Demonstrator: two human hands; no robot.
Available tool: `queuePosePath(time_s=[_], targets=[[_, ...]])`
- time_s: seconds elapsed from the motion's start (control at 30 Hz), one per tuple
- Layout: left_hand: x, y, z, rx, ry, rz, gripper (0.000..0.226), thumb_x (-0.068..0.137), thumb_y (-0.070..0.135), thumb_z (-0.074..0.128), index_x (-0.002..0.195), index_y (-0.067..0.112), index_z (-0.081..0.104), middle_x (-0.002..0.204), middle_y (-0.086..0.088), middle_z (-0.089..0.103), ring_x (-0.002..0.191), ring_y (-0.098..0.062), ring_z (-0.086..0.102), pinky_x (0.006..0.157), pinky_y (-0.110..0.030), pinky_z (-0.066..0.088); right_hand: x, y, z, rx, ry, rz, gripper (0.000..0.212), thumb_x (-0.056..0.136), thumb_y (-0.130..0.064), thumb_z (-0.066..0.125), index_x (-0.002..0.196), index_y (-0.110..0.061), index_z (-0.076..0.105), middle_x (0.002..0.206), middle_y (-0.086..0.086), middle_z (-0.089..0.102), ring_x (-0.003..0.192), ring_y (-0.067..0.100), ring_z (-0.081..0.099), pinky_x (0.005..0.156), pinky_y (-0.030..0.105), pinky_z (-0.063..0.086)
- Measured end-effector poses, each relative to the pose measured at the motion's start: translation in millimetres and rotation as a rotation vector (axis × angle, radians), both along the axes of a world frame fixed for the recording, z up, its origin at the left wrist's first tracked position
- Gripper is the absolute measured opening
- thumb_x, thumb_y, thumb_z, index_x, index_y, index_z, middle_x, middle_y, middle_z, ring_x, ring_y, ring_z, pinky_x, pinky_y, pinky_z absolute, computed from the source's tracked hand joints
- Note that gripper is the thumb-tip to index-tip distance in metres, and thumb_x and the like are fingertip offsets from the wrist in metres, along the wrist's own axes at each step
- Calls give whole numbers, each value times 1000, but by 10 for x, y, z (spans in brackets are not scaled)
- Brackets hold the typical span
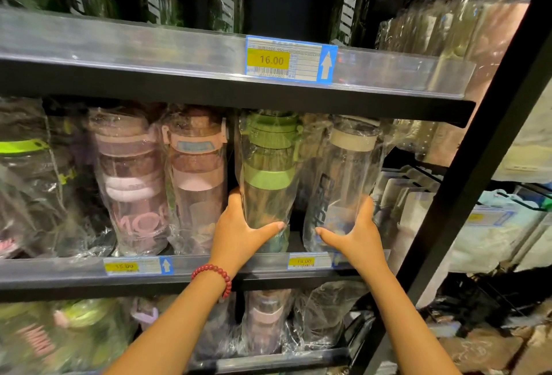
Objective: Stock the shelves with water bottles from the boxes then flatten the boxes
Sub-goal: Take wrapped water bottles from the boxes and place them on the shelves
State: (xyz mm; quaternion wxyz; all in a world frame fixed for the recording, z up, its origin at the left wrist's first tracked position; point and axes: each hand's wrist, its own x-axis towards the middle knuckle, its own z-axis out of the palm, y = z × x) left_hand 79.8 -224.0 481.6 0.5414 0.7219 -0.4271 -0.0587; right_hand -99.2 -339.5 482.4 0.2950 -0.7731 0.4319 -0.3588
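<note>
Bottles wrapped in clear plastic stood in a row on the middle shelf (pixel 89 277), and I had one in each hand. My left hand (pixel 239 232) gripped the green-lidded bottle (pixel 267 171) low on its body, fingers curled around the left side and the thumb stretched across the front near the base. My right hand (pixel 357 232) held the beige-lidded bottle (pixel 343 177) in much the same way, fingers wrapped around its right side and the thumb lying across the lower front. Both bottles stood roughly upright at the front edge of the shelf, close beside each other with a narrow dark gap between them; I could not tell whether their bases rested fully on the shelf. A red bead bracelet (pixel 213 277) circled my left wrist. To the left of the green-lidded bottle stood a pink-lidded bottle (pixel 197 177), and further left another pink bottle (pixel 134 183) with pale lettering on its body. A yellow price tag (pixel 301 261) sat in the shelf rail just below my hands, and a second yellow tag (pixel 125 266) lay further left along the same rail. On the rail of the upper shelf (pixel 119 55) a larger label (pixel 291 59) read 16.00, with dark wrapped bottles standing above it. More wrapped bottles filled the lower shelf (pixel 268 358) beneath my arms.
</note>
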Motion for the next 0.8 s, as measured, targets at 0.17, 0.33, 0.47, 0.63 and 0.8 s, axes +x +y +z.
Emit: queuePosePath(time_s=[0.17, 0.33, 0.47, 0.63, 0.8], targets=[[5, 7, 10, 4, 70, -69, 69, 63, 30, 86, 116, 15, 44, 109, 4, 56, 100, -16, 57, 80, -24, 43, -15, 21, 2, 6, 3, 20, 115, 72, -31, 81, 150, -11, -1, 150, 12, 33, 131, 27, 41, 93, 27, 38], [-20, 31, 7, 21, 38, -76, 70, 64, 38, 84, 117, 17, 41, 118, 2, 56, 105, -16, 56, 83, -25, 44, -21, 66, 46, 35, -2, 62, 120, 74, -30, 80, 150, -12, -11, 158, 6, 14, 141, 24, 25, 104, 28, 32], [-52, 47, -4, 42, -25, -34, 69, 66, 45, 81, 112, 20, 37, 120, 2, 53, 106, -16, 53, 83, -26, 44, -11, 88, 65, 67, -37, 68, 122, 73, -30, 80, 150, -15, -14, 160, 3, 4, 144, 21, 18, 109, 31, 27], [-79, 24, -43, 19, -55, 40, 70, 63, 51, 81, 111, 20, 40, 116, 2, 57, 103, -18, 58, 82, -35, 51, 0, 102, 50, 71, -51, 74, 121, 73, -29, 81, 150, -15, -11, 160, 2, 2, 145, 21, 15, 111, 34, 26], [-47, 37, -53, 42, -42, 11, 76, 61, 53, 81, 116, 19, 40, 120, 1, 56, 107, -19, 57, 86, -37, 51, -19, 119, 53, 45, -78, 90, 119, 71, -29, 82, 151, -17, -5, 160, 0, 5, 145, 18, 14, 112, 35, 24]])
